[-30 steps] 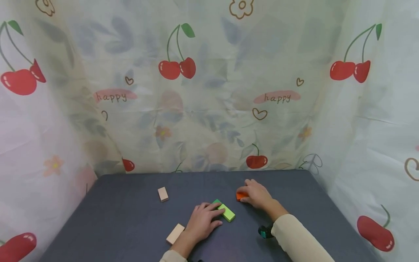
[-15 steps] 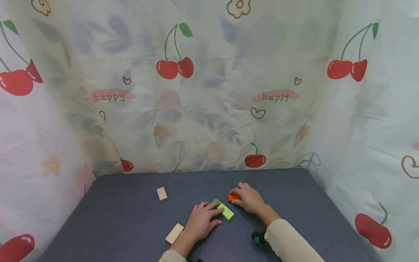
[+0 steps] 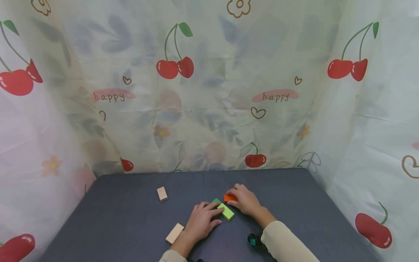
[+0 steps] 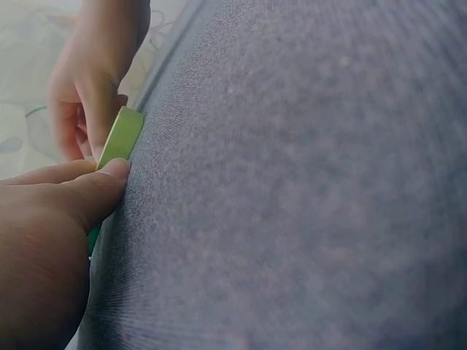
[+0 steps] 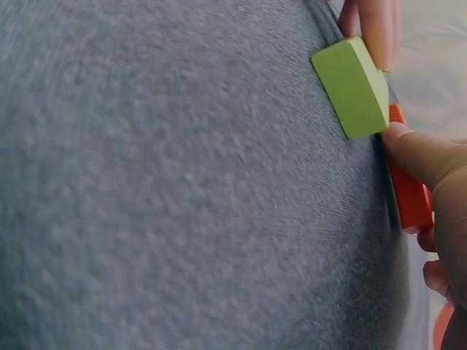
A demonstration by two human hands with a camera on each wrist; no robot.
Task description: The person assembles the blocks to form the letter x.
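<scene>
A light green block (image 3: 228,214) lies on the dark table, end to end with a darker green block (image 3: 215,200), mostly covered by fingers. My left hand (image 3: 200,222) rests its fingertips on these two, the thumb held off to the near side in the head view. Just beyond them, my right hand (image 3: 246,201) pinches an orange block (image 3: 229,198) between thumb and fingers, low at the table surface. A narrow gap shows between orange and green in the head view. The right wrist view has the orange block (image 5: 410,193) behind the light green one.
One plain wooden block (image 3: 162,194) lies toward the back left. Another wooden block (image 3: 175,233) sits beside the left wrist, partly hidden by it. A patterned curtain (image 3: 209,127) encloses the table's back and sides.
My right hand has slid the orange block leftward across the table, close to the green blocks. The left hand has stayed in place on them.
</scene>
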